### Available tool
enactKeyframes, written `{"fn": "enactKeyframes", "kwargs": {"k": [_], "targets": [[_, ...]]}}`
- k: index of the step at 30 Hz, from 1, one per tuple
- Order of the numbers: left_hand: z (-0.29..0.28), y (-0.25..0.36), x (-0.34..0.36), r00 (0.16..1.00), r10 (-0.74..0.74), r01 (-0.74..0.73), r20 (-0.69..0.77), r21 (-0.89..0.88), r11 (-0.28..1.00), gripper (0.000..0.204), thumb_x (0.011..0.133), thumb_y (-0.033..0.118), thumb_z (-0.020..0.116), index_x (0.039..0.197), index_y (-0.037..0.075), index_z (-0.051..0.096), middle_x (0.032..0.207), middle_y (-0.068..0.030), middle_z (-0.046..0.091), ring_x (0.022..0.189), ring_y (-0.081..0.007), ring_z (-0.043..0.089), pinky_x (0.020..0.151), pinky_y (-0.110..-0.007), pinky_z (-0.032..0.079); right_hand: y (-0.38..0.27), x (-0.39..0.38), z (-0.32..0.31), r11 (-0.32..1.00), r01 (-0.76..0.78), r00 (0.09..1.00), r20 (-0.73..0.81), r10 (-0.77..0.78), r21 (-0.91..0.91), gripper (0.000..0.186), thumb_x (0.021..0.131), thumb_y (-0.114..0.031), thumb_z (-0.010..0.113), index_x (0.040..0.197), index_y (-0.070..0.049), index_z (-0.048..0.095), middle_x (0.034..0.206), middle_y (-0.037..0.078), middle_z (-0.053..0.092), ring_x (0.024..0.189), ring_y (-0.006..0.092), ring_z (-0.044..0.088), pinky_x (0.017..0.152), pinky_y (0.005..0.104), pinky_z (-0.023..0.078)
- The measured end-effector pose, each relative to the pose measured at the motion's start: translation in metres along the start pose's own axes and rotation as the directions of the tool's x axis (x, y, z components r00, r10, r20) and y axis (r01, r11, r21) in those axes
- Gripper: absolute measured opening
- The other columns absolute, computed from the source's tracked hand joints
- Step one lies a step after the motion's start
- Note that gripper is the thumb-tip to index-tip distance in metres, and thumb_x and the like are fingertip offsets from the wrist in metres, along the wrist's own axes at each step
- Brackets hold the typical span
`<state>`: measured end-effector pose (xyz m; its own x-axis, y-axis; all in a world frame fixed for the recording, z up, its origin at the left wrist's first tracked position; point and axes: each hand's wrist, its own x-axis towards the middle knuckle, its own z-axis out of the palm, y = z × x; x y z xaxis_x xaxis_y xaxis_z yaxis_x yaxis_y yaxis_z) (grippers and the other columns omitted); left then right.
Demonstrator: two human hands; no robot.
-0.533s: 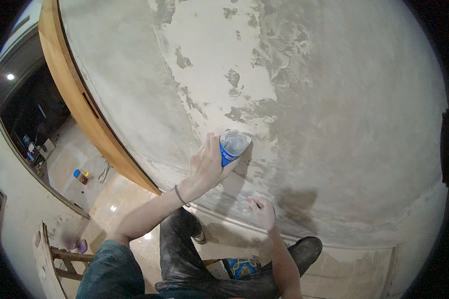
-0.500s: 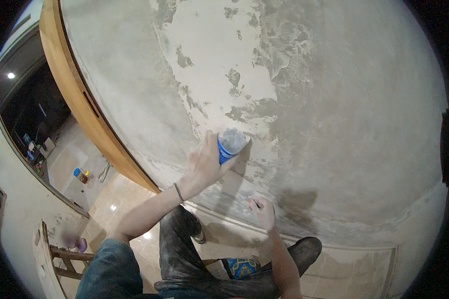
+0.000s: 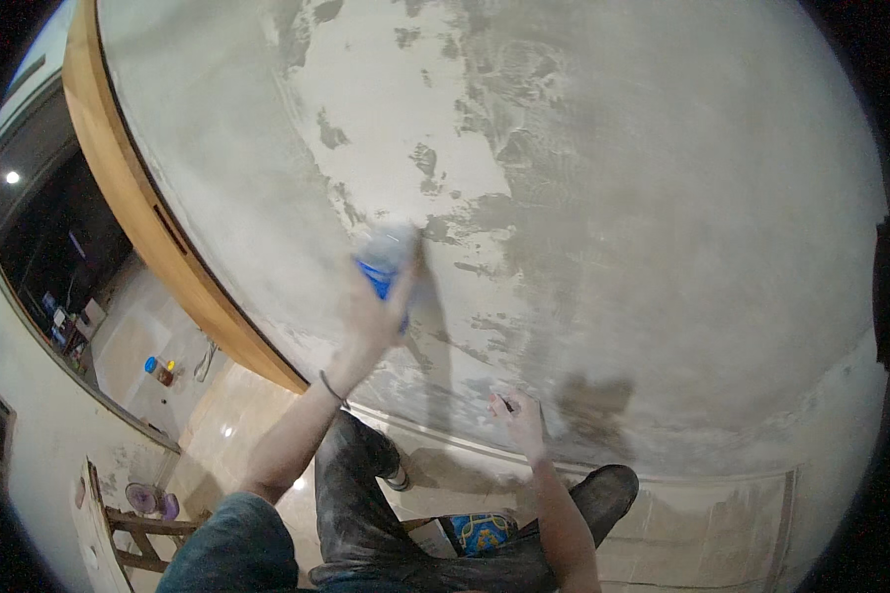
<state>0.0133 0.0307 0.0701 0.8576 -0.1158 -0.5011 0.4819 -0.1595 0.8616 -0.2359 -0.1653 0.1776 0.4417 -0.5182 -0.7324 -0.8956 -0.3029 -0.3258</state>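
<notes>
A clear plastic bottle (image 3: 386,247) with a blue label is up against the wall (image 3: 564,247), its ridged base facing away from me. My left hand (image 3: 366,318), blurred by motion, wraps round the bottle's side. Patchy white and grey plaster covers the wall behind it. Lower and to the right, my right hand (image 3: 521,420) is curled closed near the wall's foot. A small dark bit shows between its fingers, too small to name. A damp-looking darker patch (image 3: 595,400) marks the wall beside this hand.
At left stands a wooden door edge (image 3: 168,247), beside an opening into a dark room. A blue-lidded jar (image 3: 158,371) sits on the floor there. A wooden stool (image 3: 143,539) is at lower left. Between my legs lies a blue patterned item (image 3: 482,534).
My left hand and the bottle have moved left and slightly up along the wall. The view has shifted a little. My right hand stays closed in nearly the same place.
</notes>
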Motion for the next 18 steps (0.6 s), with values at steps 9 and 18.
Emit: {"fn": "enactKeyframes", "kwargs": {"k": [9, 18], "targets": [[0.018, -0.023, -0.054, 0.995, 0.019, -0.041, 0.101, 0.219, 0.975, 0.062, 0.087, 0.042, 0.071, 0.114, -0.009, 0.047, 0.095, -0.0273, 0.062, 0.089, -0.0406, 0.064, 0.076, -0.048, 0.051, 0.010, -0.017, -0.006, 0.998, -0.057, 0.997, -0.060, 0.056, -0.011, 0.022, 0.095, -0.020, 0.065, 0.100, 0.001, 0.072, 0.074, 0.006, 0.069, 0.068, 0.0079, 0.064, 0.064, 0.0264, 0.051], [0.020, 0.005, -0.037, 0.997, -0.068, 0.059, 0.021, 0.281, 0.958, 0.060, 0.087, 0.045, 0.070, 0.112, -0.005, 0.047, 0.092, -0.0273, 0.060, 0.085, -0.0417, 0.064, 0.070, -0.049, 0.050, 0.017, -0.033, -0.019, 0.992, -0.087, 0.995, -0.060, 0.081, -0.090, 0.025, 0.097, -0.022, 0.063, 0.094, 0.003, 0.070, 0.071, 0.004, 0.065, 0.066, 0.0087, 0.060, 0.063, 0.0258, 0.049]]}}
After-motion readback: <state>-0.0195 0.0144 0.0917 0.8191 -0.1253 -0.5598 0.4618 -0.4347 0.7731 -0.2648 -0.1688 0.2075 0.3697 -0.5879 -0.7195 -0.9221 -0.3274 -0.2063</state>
